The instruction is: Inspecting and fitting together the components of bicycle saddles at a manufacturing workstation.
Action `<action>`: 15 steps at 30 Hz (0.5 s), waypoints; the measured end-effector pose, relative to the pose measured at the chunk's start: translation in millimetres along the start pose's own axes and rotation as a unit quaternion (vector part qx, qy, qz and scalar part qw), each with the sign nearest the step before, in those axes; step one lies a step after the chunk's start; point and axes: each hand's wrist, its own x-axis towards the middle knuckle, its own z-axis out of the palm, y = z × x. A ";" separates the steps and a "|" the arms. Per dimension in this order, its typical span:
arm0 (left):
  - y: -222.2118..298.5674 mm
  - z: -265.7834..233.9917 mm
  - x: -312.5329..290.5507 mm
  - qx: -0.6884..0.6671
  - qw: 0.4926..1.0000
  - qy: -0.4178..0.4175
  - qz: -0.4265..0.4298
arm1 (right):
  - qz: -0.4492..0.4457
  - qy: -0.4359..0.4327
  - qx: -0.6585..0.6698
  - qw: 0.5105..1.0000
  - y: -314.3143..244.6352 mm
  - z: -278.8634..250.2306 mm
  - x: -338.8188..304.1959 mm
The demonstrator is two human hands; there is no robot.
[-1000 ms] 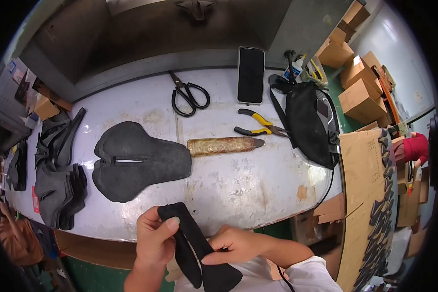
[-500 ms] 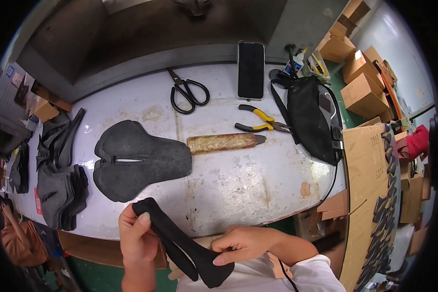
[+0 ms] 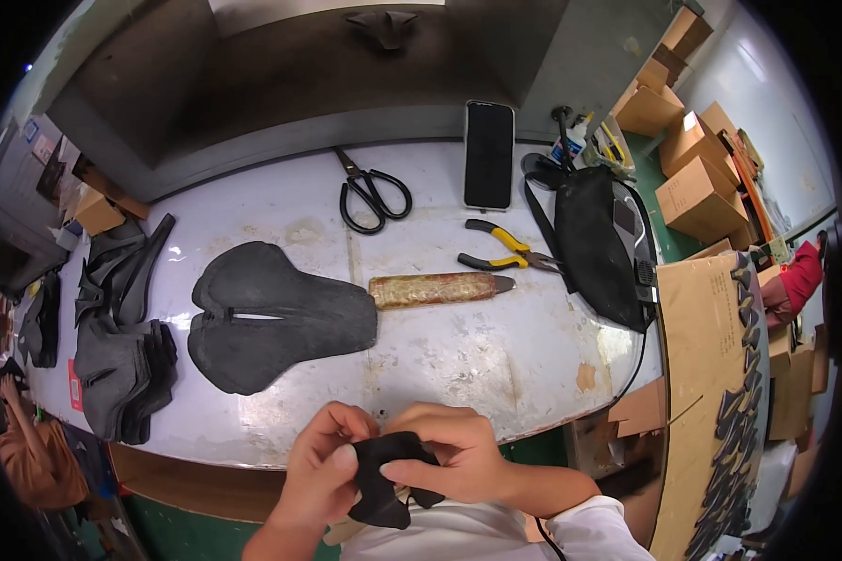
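Note:
Both hands, close together at the table's near edge, pinch a black, stretchy-looking piece of cloth (image 3: 382, 496), bunched and folded between them. My left hand (image 3: 320, 467) grips its left side with thumb and fingers. The right side is pinched by my right hand (image 3: 457, 453), thumb on top. Beyond them, a dark grey saddle-shaped piece (image 3: 290, 346) with a narrow slot lies flat on the white table (image 3: 477, 374). A tape-wrapped tool (image 3: 432, 291) with a dark tip lies against its narrow end.
Black-handled scissors (image 3: 374, 201), a phone (image 3: 488, 154), yellow-and-black pliers (image 3: 515, 248) and a black pouch (image 3: 601, 252) with a cord lie farther back. Grey cut pieces (image 3: 117, 374) are stacked left. Cardboard boxes (image 3: 706, 206) stand right. Other people are at both sides.
Stretched long between the hands before, the black cloth is now bunched up. My left hand has moved right and my right hand slightly up, bringing them together.

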 end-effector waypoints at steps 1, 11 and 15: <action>0.5 -0.9 -1.9 -0.001 1.000 0.002 0.004 | 0.030 0.004 0.051 0.998 1.2 -1.2 -4.3; 15.9 1.9 -4.8 0.336 0.937 -0.072 0.059 | 0.071 -0.036 0.157 0.984 -9.4 -10.1 -11.6; -1.4 11.1 7.1 0.416 0.861 -0.041 0.290 | 0.265 -0.021 0.374 0.888 -4.8 -5.4 -13.7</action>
